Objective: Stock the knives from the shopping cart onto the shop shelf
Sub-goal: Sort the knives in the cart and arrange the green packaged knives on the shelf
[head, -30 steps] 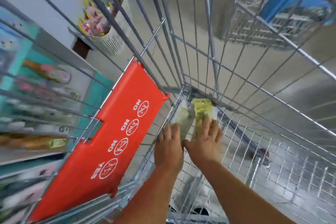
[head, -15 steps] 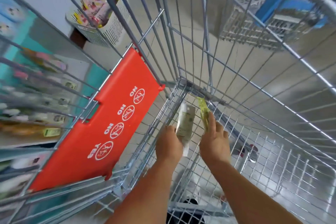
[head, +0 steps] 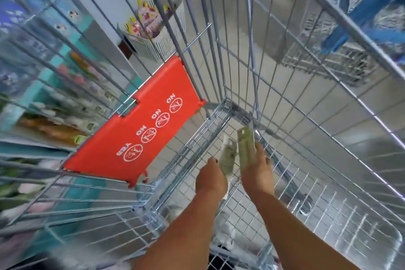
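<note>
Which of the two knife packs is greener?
The knife pack in the right hand; the left hand's pack looks paler, with white edges.

Inside the shopping cart (head: pixel 285 116), both hands reached down from six o'clock, the left hand (head: pixel 211 178) just beside the right hand (head: pixel 258 173). Each held a knife pack (head: pixel 228 158) upright above the cart floor, the right hand's pack (head: pixel 246 147) toward one o'clock of the other. The child-seat flap (head: pixel 140 125) lay at ten o'clock of the hands, with the shop shelf (head: pixel 50 103) beyond it at nine o'clock.

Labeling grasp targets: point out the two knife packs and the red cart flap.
left knife pack (head: pixel 228 158), head view, middle of card.
right knife pack (head: pixel 246 147), head view, middle of green card.
red cart flap (head: pixel 140 129), head view, centre of panel.
</note>
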A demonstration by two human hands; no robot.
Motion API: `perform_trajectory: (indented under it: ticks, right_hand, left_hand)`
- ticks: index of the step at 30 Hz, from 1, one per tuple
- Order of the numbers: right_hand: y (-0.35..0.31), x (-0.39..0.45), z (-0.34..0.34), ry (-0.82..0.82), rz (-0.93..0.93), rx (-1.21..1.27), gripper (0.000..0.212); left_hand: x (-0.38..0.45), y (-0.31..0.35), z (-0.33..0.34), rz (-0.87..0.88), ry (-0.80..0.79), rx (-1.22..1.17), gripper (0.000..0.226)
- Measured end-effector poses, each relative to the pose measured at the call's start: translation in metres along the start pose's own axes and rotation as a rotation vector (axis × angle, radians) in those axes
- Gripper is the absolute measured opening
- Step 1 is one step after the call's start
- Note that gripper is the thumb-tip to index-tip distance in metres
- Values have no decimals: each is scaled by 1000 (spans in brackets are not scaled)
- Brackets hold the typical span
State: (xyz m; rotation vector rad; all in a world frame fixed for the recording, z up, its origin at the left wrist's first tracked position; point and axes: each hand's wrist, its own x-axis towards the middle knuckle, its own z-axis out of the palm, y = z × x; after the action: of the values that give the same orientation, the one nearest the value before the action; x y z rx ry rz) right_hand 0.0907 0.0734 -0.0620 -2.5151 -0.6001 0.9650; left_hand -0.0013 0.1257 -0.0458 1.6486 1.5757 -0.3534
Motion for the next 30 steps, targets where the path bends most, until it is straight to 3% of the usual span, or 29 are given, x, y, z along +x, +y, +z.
perform_trajectory:
  ticks: [3,7,10,16,23,26,30]
  right_hand:
    - [12,-1,5,-26,-1,65,57]
    - [19,-1,9,-78,-4,-19,63]
    - [20,3,8,-29,51,10,39]
    - [4,-18,-15,46,-30,78,38]
    - [-53,-78,-72,64,-329,312,54]
    - [-89,-108,-94,75,-423,370,76]
    - [-142,-165,-120,63,-616,485,83]
  left_hand:
    - [-1,0,6,17,-24,-19,38]
    - [-2,-1,8,30,-75,-76,27]
    - [-3,-1,5,37,-45,-52,24]
    - [-24,8,-28,87,91,-28,46]
    - [-88,27,-93,252,352,-209,66]
    - [-125,26,-127,349,476,-261,65]
    - [-181,13,-173,400,623,-310,62]
